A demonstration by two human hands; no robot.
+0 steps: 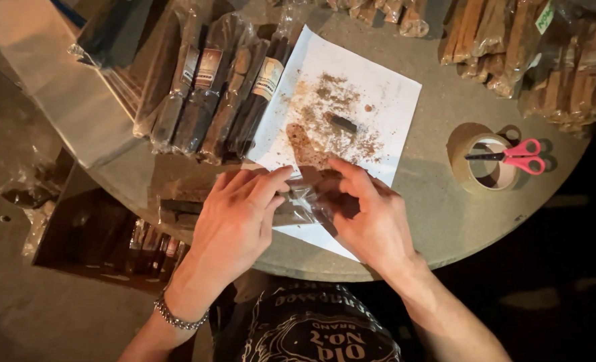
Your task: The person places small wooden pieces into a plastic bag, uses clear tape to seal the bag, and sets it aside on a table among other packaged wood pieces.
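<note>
**Hands working a clear packet over a sheet of paper**

Both hands are gripping a clear plastic packet (306, 201) of dark sticks at the near edge of a round table (439, 214). The left hand (234, 218) is lying over the packet's left part, fingers together and pressing down; the right hand (371, 214) is pinching its right end between thumb and fingertips. The packet is resting partly on a white paper sheet (378, 94) strewn with brown crumbs and one dark stub (343, 123). Finished packets (210, 87) are lying stacked beyond, suggesting much is done; loose bundles (512, 40), a tape roll (489, 164) and pink scissors (516, 156) are waiting.
</note>
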